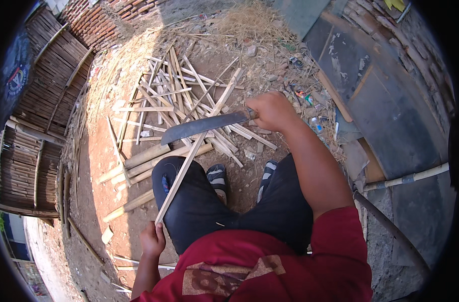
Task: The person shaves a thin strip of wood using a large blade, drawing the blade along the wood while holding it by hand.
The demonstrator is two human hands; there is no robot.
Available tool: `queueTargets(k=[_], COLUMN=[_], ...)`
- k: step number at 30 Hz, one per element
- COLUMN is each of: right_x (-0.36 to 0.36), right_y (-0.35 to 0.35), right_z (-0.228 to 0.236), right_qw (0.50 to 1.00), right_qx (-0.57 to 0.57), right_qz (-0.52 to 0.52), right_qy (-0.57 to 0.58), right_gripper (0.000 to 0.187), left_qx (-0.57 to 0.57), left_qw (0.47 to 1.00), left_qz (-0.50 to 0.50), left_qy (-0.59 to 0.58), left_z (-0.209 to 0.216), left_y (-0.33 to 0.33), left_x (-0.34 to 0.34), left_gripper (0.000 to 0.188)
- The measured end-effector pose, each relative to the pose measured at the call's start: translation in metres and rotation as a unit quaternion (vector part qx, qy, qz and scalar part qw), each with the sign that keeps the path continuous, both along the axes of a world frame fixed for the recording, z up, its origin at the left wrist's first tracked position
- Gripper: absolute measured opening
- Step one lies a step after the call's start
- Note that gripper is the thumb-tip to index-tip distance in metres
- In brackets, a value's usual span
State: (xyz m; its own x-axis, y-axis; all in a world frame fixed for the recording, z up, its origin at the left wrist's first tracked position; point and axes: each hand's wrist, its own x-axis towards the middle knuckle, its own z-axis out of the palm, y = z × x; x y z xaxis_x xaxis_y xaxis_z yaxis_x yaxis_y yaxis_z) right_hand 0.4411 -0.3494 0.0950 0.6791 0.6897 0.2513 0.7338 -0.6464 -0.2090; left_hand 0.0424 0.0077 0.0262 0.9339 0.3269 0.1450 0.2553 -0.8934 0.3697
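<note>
My right hand (275, 110) is closed round the handle of a machete (204, 126), whose broad dark blade points left, above my knees. The blade crosses over a long pale bamboo strip (184, 169); whether they touch I cannot tell. My left hand (153, 237) grips the strip's near end beside my left thigh. From there the strip slants up and away to the right, across my left knee. Beyond the blade, a loose heap of split bamboo strips (159, 95) lies on the dirt.
Several thicker bamboo poles (131, 205) lie left of my left knee. Woven bamboo panels (63, 65) stand at the far left, with a brick wall (108, 17) behind. Dark boards (385, 110) lean on the right. Dry straw (254, 22) and litter cover the ground ahead.
</note>
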Motion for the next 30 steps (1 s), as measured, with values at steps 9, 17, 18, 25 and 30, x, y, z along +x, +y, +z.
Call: queueTargets(k=[9, 17, 18, 25, 30], right_x=[0.014, 0.005, 0.015, -0.012, 0.015], right_y=[-0.032, -0.018, -0.028, -0.007, -0.029], right_z=[-0.019, -0.004, -0.011, 0.0, -0.006], right_qw=[0.979, 0.993, 0.985, 0.997, 0.982], right_qx=[0.115, 0.045, 0.08, 0.018, 0.092], right_qz=[-0.156, -0.079, -0.123, -0.005, -0.131], right_qy=[0.056, 0.069, 0.086, 0.075, 0.096], right_gripper=[0.046, 0.036, 0.036, 0.038, 0.041], left_qx=[0.032, 0.098, 0.113, 0.11, 0.125], left_qw=[0.999, 0.994, 0.992, 0.993, 0.99], left_qz=[0.009, 0.044, 0.049, 0.054, 0.059], left_qy=[0.031, 0.008, 0.005, -0.003, -0.001], left_z=[0.006, -0.01, -0.011, -0.022, -0.025], left_y=[0.006, 0.0, -0.001, 0.0, 0.003], left_x=[-0.008, -0.01, -0.011, -0.013, -0.015], left_gripper=[0.029, 0.02, 0.019, 0.022, 0.021])
